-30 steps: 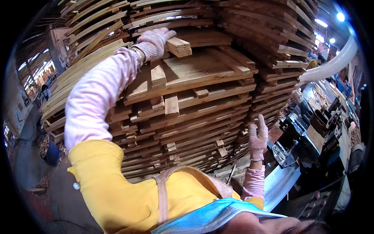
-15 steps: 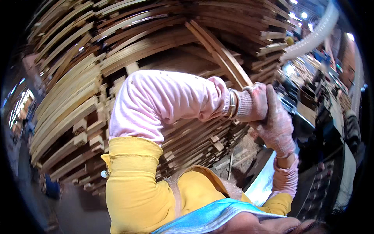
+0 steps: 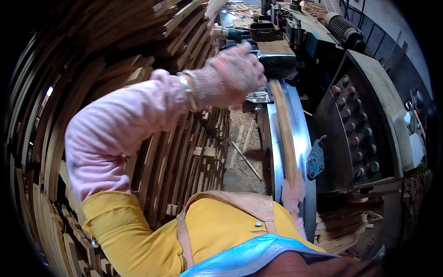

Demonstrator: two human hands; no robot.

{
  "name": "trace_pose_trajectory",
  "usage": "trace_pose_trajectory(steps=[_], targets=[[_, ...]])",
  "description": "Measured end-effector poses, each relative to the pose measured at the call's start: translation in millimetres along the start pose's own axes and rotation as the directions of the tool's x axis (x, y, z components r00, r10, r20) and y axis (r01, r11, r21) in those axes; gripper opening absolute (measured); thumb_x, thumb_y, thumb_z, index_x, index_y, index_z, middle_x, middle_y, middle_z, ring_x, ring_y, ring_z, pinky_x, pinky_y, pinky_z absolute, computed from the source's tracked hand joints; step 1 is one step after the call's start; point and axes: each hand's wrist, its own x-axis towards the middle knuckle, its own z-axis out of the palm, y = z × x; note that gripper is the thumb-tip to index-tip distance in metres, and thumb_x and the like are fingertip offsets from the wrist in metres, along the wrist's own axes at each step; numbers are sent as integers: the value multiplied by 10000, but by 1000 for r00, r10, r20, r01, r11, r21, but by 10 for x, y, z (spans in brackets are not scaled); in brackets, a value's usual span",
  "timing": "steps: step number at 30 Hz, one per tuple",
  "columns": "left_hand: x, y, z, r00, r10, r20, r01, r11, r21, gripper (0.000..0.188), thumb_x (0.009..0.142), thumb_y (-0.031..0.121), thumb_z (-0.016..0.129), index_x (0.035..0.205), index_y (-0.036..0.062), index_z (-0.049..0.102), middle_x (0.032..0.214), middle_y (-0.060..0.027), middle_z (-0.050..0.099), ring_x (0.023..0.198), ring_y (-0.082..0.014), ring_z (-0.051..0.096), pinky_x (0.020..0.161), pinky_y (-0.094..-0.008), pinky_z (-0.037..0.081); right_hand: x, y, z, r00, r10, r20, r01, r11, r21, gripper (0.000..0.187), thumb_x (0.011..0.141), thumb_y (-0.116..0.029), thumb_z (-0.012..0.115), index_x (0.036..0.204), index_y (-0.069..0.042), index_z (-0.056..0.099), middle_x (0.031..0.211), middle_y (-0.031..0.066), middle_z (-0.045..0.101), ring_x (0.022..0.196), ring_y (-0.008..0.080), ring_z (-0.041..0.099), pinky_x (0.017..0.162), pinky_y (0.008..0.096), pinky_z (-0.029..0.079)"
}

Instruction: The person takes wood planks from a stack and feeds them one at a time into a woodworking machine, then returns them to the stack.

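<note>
A long thin wooden strip (image 3: 284,131) lies lengthwise on the shiny metal bed (image 3: 302,143) of a woodworking machine. My left hand (image 3: 230,74), in a pale knitted glove with a bracelet at the wrist, grips the strip's far end; it is blurred by motion. My right hand (image 3: 293,196), also gloved, holds the near end low by my body. My pink sleeve and yellow apron fill the lower left.
A tall stack of wooden slats (image 3: 175,157) stands at my left. A grey control panel (image 3: 364,129) with several round buttons sits right of the bed, and machine housings (image 3: 277,51) lie beyond. Wood scraps litter the floor (image 3: 244,152) between stack and machine.
The view has swung from the slat stack to the machine on the right. My hands have left the stack and now hold a strip down on the metal bed.
</note>
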Motion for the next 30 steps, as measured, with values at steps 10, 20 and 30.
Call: trace_pose_trajectory(steps=[10,20,30], targets=[[-1098,-1511,134,827,-506,-245,523,853,3,422,824,347,709,1172,111,675,1116,-105,686,1102,-329,653,949,-471,515,1609,-43,1161,956,71,-286,-157,944,-292,731,992,-445,613,1628,-215,336,1223,107,651,1065,315,617,850,439,544],[-3315,-2332,1228,438,-893,104,842,448,301,512,1015,399,567,1517,319,510,1552,-66,522,1327,-249,594,1093,-432,490,2671,-286,1576,956,242,166,-232,970,-73,595,975,-289,580,1547,-207,437,1311,188,660,1210,424,618,980,534,526],[-4489,-2361,1743,-255,-945,203,850,-119,514,537,1042,375,498,1547,194,498,1423,-209,640,1321,-400,615,1035,-566,497,265,23,265,998,26,62,-17,989,-149,486,950,-177,608,1433,-154,558,1276,174,675,1194,401,620,1024,501,492]])
